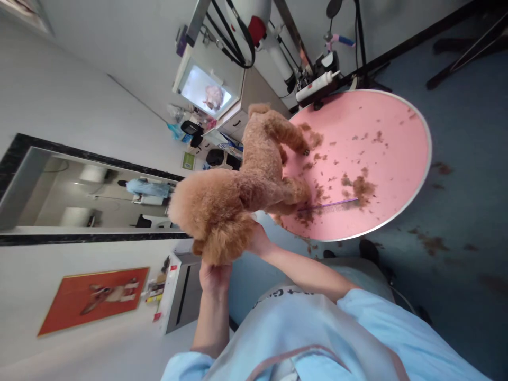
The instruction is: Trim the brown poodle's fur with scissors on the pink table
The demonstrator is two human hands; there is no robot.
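Observation:
A curly brown poodle (257, 153) stands on a round pink grooming table (397, 132); its body is clipped short and its head is fluffy. Both my hands are at the dog's head. My left hand (214, 275) is closed against the fur at the near side of the head, its fingertips hidden in the coat. My right hand (257, 241) holds the head from the neck side, fingers partly covered by fur. A steel comb with a purple spine (333, 205) lies on the table among clumps of cut hair (363, 189), near the dog's legs.
The view is turned sideways. A white bottle (317, 86) rests in a holder at the table's edge, near a dryer hose (238, 42). Cabinets (257, 87) and a lit screen (204, 90) stand behind. Cut hair (431, 241) lies on the blue floor.

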